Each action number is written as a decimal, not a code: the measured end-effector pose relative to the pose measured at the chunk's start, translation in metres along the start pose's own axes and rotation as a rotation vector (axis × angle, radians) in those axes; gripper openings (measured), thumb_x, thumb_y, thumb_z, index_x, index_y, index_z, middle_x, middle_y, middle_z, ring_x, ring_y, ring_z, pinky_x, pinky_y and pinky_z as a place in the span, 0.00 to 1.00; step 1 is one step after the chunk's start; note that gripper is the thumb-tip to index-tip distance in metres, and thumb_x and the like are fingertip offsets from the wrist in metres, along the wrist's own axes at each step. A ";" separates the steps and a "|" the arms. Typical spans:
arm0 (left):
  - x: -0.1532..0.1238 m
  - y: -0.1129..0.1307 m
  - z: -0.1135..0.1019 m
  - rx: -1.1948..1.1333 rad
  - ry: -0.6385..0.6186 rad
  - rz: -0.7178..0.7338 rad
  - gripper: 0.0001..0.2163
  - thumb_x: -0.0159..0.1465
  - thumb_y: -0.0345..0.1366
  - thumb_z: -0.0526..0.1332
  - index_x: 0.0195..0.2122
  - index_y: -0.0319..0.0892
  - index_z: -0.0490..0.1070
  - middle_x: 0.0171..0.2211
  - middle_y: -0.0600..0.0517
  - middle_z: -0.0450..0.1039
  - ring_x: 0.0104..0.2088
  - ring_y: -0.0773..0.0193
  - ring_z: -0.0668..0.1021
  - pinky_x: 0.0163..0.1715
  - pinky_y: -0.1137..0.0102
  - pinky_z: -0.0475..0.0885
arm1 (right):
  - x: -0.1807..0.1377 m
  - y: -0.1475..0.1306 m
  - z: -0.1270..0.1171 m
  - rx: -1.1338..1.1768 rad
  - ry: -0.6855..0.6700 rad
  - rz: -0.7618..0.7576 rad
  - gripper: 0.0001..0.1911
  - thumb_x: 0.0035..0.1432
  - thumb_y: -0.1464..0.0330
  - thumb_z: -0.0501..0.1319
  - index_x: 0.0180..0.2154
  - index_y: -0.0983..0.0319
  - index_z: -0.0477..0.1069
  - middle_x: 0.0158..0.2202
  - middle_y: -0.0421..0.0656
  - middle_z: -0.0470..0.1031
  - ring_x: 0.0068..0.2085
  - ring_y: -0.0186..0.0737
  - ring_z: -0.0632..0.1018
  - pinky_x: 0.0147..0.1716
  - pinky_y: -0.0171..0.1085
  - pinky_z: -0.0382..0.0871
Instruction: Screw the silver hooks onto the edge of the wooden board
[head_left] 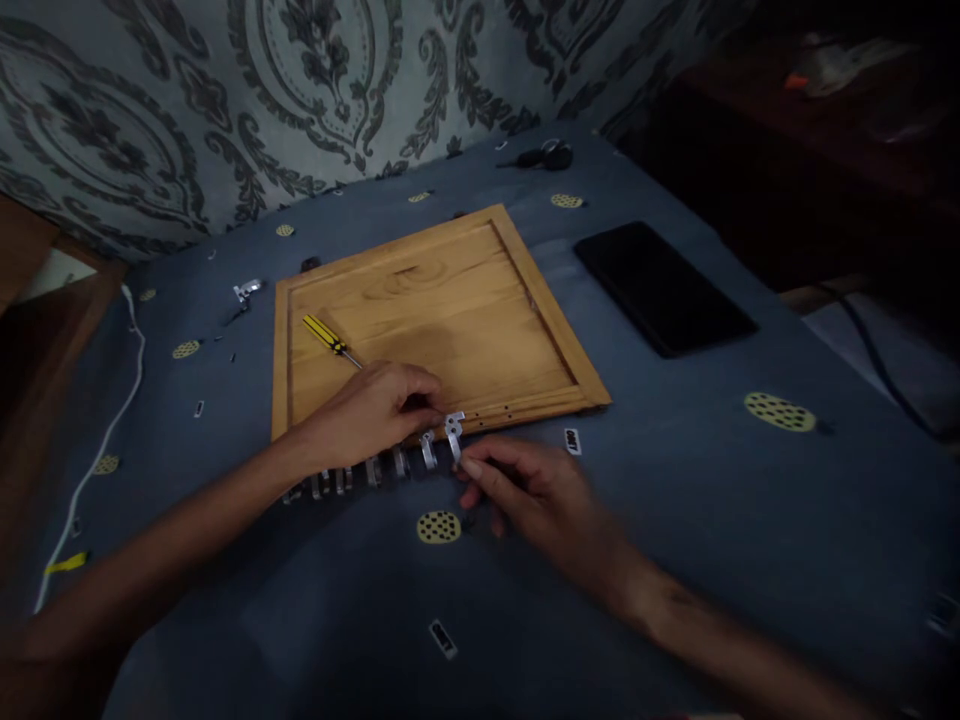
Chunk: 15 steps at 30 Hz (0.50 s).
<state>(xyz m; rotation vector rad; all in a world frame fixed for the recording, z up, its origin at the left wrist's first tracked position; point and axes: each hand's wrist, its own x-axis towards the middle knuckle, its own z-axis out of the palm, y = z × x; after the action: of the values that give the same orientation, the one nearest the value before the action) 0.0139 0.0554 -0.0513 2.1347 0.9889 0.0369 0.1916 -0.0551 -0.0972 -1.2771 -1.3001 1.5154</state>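
A framed wooden panel (420, 310) lies flat on the blue patterned cloth. Several silver metal hooks (400, 462) hang in a row along its near edge. My right hand (532, 490) pinches the lower end of the rightmost metal hook (454, 428), whose flat top with holes sits against that edge. Just left of this hook, my left hand (382, 400) rests over the edge with its fingers curled together. What is between those fingertips, if anything, is hidden. A yellow-and-black screwdriver (324, 334) lies on the panel, its tip end behind my left hand.
A black tablet-like slab (664, 290) lies right of the panel. A loose metal hook (247, 291) is at the left, with small dark screws nearby. A dark tool (544, 156) lies at the back. A white cable (139, 370) runs along the left side.
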 end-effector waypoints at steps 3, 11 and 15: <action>0.000 0.000 0.000 0.001 -0.002 -0.001 0.05 0.63 0.28 0.62 0.30 0.38 0.75 0.27 0.55 0.74 0.29 0.69 0.74 0.30 0.73 0.63 | -0.001 0.001 0.000 0.003 -0.003 -0.014 0.13 0.65 0.62 0.58 0.30 0.61 0.73 0.24 0.39 0.75 0.19 0.29 0.71 0.20 0.31 0.65; 0.001 0.001 -0.001 0.012 -0.013 -0.005 0.06 0.63 0.28 0.61 0.29 0.38 0.75 0.27 0.55 0.74 0.28 0.70 0.74 0.31 0.73 0.63 | -0.001 0.002 0.000 -0.013 -0.003 -0.029 0.13 0.65 0.64 0.56 0.30 0.61 0.72 0.25 0.38 0.74 0.18 0.28 0.69 0.18 0.30 0.63; 0.001 0.000 -0.001 0.014 -0.016 -0.008 0.06 0.63 0.29 0.61 0.29 0.38 0.75 0.27 0.55 0.74 0.28 0.69 0.74 0.30 0.73 0.63 | -0.001 0.000 0.000 -0.007 -0.016 -0.024 0.12 0.65 0.64 0.56 0.31 0.61 0.72 0.25 0.38 0.74 0.18 0.29 0.69 0.18 0.30 0.63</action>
<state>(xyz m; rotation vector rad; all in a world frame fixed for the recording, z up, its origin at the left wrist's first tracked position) 0.0143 0.0569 -0.0514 2.1400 0.9912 0.0089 0.1923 -0.0564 -0.0971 -1.2516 -1.3277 1.5083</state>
